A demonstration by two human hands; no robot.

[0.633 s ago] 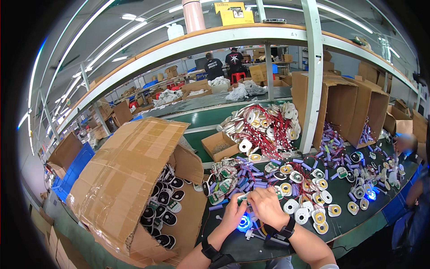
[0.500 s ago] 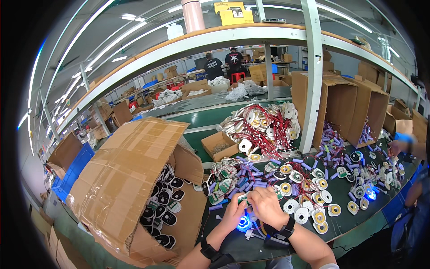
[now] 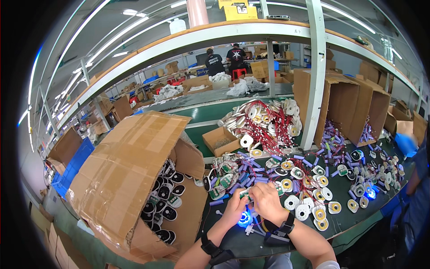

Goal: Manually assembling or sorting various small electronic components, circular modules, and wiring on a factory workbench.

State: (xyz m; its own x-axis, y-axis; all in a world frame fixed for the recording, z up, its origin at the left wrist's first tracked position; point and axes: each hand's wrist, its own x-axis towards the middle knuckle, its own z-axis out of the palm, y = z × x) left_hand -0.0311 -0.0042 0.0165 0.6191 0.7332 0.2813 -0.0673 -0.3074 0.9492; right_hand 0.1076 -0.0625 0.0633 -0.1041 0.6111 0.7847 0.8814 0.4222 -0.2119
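My left hand [image 3: 236, 209] pinches a small part with a green circuit board [image 3: 244, 193] near the front of the dark bench. Bent over the same part, my right hand [image 3: 268, 202] has its fingers closed against it, hiding much of it. Just below the hands a blue light [image 3: 245, 219] glows on a small device. Beside it lies a white plastic piece [image 3: 249, 230]. Beyond my fingers are purple battery cells [image 3: 245, 180] with wired boards. Right of my hand spread white discs with yellow centres [image 3: 320, 214] and red wires.
A large open cardboard box [image 3: 130, 161] on the left holds black and white housings [image 3: 169, 213]. Behind the bench lie a heap of red-wired discs [image 3: 268, 123] and a small carton [image 3: 219, 142]. A white post [image 3: 315, 80] rises at right; another blue light [image 3: 371, 193] glows there.
My hands stay together on the circuit-board part, with little visible shift. The view has tilted slightly. At the far right, a co-worker's hand has left the bench.
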